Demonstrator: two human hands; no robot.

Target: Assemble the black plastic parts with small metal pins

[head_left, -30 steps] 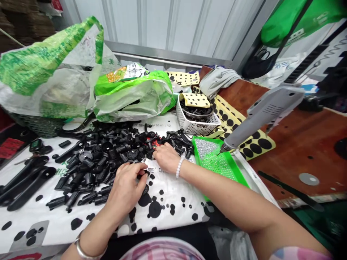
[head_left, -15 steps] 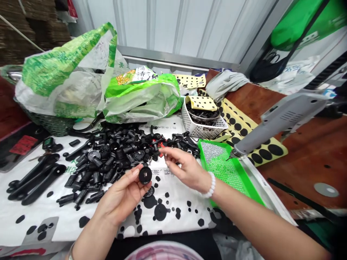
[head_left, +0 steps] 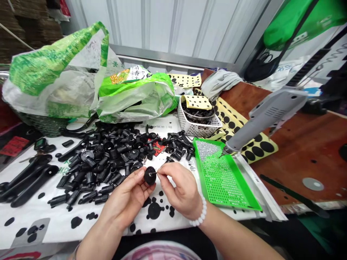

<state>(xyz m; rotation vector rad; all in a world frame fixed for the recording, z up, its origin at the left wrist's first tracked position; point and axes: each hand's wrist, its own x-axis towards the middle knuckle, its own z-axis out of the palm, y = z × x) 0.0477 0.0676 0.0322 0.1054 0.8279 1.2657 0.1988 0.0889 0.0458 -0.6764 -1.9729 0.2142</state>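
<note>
My left hand [head_left: 126, 200] grips a round black plastic disc [head_left: 149, 177] by its edge, its face turned to the right. A pinch of thumb and forefinger on my right hand [head_left: 182, 188] holds a thin metal pin [head_left: 154, 173] against the middle of that disc. Whether the pin sits inside the disc's slot is too small to tell. Behind both hands lies a heap of black plastic parts [head_left: 108, 151], some knob-shaped and some tubular, with a red patch [head_left: 157, 148] showing among them.
To the right, a green tray [head_left: 200, 173] holds small silvery pieces, with a grey power screwdriver [head_left: 252, 121] hanging above it. Farther back stand a white basket [head_left: 187, 126] and plastic bags [head_left: 135, 101]. Long black handles [head_left: 32, 180] lie at left.
My right hand has come from the heap to the disc with a thin metal pin between its fingers. My left hand has turned the disc's face toward it.
</note>
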